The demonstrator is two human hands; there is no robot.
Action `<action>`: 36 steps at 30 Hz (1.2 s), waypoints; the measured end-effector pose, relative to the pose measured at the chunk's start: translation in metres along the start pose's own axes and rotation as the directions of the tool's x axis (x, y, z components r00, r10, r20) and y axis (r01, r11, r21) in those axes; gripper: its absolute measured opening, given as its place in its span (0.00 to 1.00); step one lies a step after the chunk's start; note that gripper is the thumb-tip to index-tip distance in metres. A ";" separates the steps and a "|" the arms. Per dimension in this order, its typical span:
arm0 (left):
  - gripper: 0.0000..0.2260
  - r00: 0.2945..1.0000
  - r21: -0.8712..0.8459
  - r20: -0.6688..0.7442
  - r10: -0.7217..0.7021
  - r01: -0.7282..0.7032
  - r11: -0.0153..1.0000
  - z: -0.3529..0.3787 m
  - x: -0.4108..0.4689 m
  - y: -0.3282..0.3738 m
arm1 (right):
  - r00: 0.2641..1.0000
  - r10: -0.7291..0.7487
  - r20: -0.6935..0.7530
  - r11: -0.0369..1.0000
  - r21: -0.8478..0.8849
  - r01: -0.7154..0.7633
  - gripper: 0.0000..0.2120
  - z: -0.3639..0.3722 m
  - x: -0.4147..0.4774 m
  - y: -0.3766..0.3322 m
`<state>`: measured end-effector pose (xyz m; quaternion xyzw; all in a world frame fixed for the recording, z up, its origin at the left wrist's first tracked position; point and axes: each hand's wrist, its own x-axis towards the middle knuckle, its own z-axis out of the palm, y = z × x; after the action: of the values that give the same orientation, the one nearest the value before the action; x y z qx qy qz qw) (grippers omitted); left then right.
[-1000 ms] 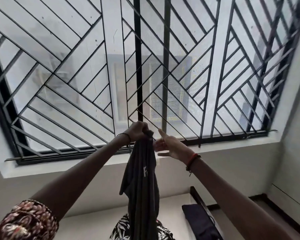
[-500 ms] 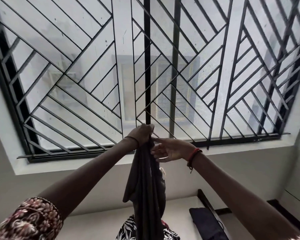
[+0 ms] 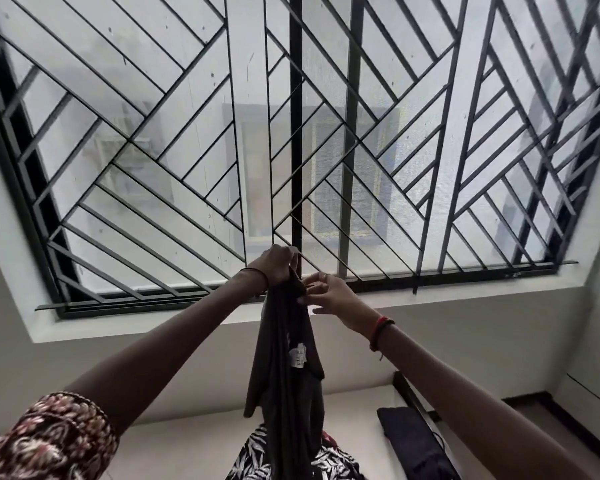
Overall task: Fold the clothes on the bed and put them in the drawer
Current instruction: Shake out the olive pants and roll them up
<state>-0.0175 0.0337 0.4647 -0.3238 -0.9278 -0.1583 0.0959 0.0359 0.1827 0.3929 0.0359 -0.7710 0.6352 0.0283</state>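
Holding one dark garment (image 3: 278, 379) aloft, left hand (image 3: 277, 264) grips its top, right hand (image 3: 328, 300) pinches its edge.

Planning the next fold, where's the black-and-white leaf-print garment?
Head view, bottom centre: the leaf-print garment lies on the bed behind the hanging dark garment, left of the dark cloth.

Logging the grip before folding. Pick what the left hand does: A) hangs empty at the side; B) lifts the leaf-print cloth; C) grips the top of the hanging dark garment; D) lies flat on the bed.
C: the left hand is curled round the top of the dark garment, which hangs below it.
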 end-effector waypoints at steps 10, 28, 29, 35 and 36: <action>0.07 0.959 -0.318 0.267 0.096 -0.006 0.948 -0.016 -0.009 -0.026 | 0.952 -0.244 -0.186 0.958 -0.196 0.207 0.04 -0.009 0.003 -0.006; 0.11 0.971 -0.408 0.109 0.213 -0.152 0.900 -0.058 -0.021 -0.023 | 0.982 0.010 0.187 0.988 -0.156 0.020 0.09 -0.011 -0.021 0.065; 0.11 0.970 -0.395 0.107 0.216 -0.158 0.905 -0.058 -0.019 -0.024 | 0.978 0.008 0.207 0.992 -0.126 0.018 0.05 -0.009 -0.020 0.065; 0.18 0.990 -0.352 -0.015 0.141 -0.137 0.926 -0.057 -0.018 -0.051 | 0.986 0.025 0.166 0.980 0.191 -0.057 0.06 -0.032 -0.017 0.051; 0.22 0.991 -0.349 -0.041 0.130 -0.136 0.927 -0.058 -0.020 -0.056 | 0.985 0.036 0.166 0.974 0.216 -0.072 0.06 -0.039 -0.018 0.047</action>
<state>-0.0329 -0.0394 0.5007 -0.3966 -0.8596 -0.3173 0.0552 0.0492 0.2304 0.3532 0.0690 -0.6957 0.7128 -0.0557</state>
